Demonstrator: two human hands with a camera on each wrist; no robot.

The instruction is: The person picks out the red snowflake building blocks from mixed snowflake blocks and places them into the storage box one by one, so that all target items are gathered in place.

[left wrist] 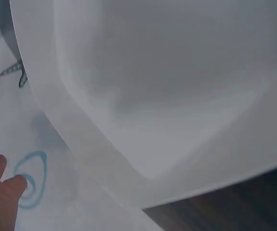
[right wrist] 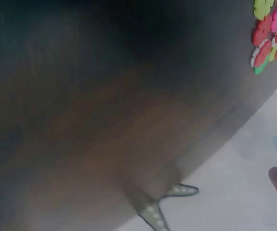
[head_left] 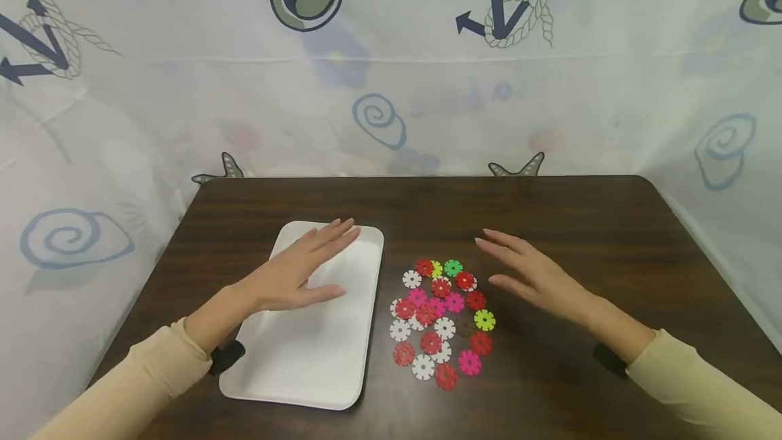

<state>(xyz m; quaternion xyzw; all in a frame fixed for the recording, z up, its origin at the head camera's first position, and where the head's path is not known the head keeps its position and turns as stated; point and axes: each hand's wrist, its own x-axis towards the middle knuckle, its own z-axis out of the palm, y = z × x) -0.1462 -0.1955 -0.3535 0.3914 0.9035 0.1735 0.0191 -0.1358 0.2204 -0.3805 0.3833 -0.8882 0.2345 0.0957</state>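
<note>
My left hand [head_left: 299, 269] is over the white tray [head_left: 305, 365], its fingers straight and pointing to the back right, with nothing in them. In the left wrist view the tray [left wrist: 148, 144] fills most of the picture, and fingertips [left wrist: 14, 185] show at the lower left. Just right of the tray lies a loose cluster of notched plastic discs [head_left: 444, 328] in red, white, pink, yellow and green, some overlapping. Beyond the cluster's right side, my right hand [head_left: 544, 280] is stretched out, fingers extended and holding nothing. A few discs [right wrist: 262, 53] appear at the right wrist view's upper right corner.
The dark wooden table [head_left: 580, 223] carries the tray and discs. Behind it hangs a pale cloth [head_left: 427, 107] printed with anchors, shells and starfish. A dark band [head_left: 227, 357] sits at the left wrist, another [head_left: 609, 360] at the right.
</note>
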